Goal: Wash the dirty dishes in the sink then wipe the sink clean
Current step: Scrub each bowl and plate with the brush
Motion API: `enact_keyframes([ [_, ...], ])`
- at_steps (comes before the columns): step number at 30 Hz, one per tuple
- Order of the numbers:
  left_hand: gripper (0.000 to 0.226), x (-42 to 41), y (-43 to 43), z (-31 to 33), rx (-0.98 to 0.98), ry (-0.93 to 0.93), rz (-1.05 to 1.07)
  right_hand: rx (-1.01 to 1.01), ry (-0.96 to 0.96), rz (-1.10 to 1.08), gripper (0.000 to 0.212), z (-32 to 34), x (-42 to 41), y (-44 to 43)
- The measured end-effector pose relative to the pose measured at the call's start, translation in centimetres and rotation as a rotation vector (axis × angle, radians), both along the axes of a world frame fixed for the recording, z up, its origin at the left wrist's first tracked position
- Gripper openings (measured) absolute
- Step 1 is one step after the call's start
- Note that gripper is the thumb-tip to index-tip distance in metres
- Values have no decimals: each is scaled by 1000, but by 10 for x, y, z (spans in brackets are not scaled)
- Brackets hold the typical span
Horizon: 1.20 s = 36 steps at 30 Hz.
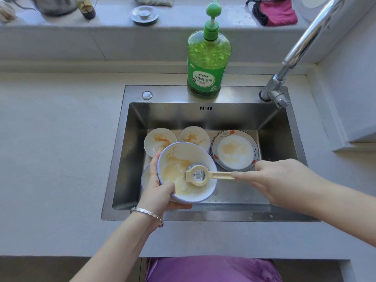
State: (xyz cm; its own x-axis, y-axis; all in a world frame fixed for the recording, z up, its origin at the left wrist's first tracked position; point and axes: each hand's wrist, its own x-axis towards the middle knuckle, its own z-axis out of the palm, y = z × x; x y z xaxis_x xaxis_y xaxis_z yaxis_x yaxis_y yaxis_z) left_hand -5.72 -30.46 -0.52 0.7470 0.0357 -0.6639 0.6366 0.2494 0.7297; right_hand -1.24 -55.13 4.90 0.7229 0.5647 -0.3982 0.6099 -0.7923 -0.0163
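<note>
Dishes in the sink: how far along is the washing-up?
Barely begun: nothing looks clean yet. The left hand holds a smeared bowl while the right hand works a brush inside it. Two stained saucers and a flowered plate wait in the sink, itself not yet wiped.

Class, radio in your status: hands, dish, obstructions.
Left hand grips bowl. Right hand holds brush, head inside bowl. Three soiled dishes behind, nothing blocking.

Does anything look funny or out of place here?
Two small things: the scrub brush has a shop barcode sticker on its head, and a metal sink stopper sits up on the back ledge, not in the sink.
</note>
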Motion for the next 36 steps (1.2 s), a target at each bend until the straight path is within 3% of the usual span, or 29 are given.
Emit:
enact_keyframes([
  [3, 87, 0, -1, 3, 8, -19, -12, -6, 57, -133, 56, 3, 0, 9],
  [9, 90, 0, -1, 5, -23, -79, 19, 338, 364, -329, 41, 7, -27, 40],
  [12, 88, -2, -4, 4, -75, -60, -44, 266, 227, -420, 41, 1, -6, 40],
  [15, 85, 0, 5, 7, -69, -50, -27, 144, 267, -393, 44, 1, -11, 25],
  [18, 87, -5, -1, 5, -45, -1, -60, 315, 497, -393, 39, 5, -28, 39],
  [23, 83, -12, -9, 2, -116, 67, -55, 145, 293, -404, 40, -5, -11, 26],
  [26, 84, -11, -2, 1, -79, 34, -31, 269, 530, -412, 40, 2, -30, 29],
  [31, 85, -12, -7, 1, -136, 49, -64, 246, 339, -385, 41, -8, -13, 34],
  [33, 85, -8, -1, 3, -105, 20, -45, 245, 430, -389, 42, -7, -19, 25],
  [36, 87, -7, 0, 3, -104, 4, -61, 428, 573, -459, 37, -5, -27, 33],
])
